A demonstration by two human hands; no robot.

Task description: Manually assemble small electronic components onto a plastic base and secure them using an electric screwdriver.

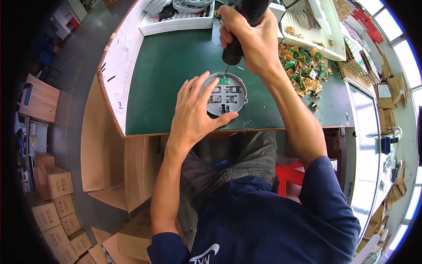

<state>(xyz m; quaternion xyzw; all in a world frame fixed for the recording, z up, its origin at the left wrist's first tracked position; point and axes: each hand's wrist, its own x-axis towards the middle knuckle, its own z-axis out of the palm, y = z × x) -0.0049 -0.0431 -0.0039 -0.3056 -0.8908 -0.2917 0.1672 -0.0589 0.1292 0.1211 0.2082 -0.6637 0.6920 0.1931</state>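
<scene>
A round grey plastic housing [237, 104] lies on the green work surface, its inner side facing up. Inside its far edge sits a small green circuit board [223, 80]. My left hand [193, 103] holds the housing, the thumb at its near rim and the fingers over its left side. In my right hand [257, 39] is a black electric screwdriver [233, 52], held upright with the fingers wrapped around it. Its thin bit points down at the circuit board near the housing's far rim. Whether the tip touches a screw is too small to tell.
Right of my right forearm lies a heap of small green and tan circuit boards [303, 66]. A white tray [176, 27] with round white parts stands at the far left, and another ribbed tray [325, 48] at the far right. A raised white board [115, 75] edges the table's left.
</scene>
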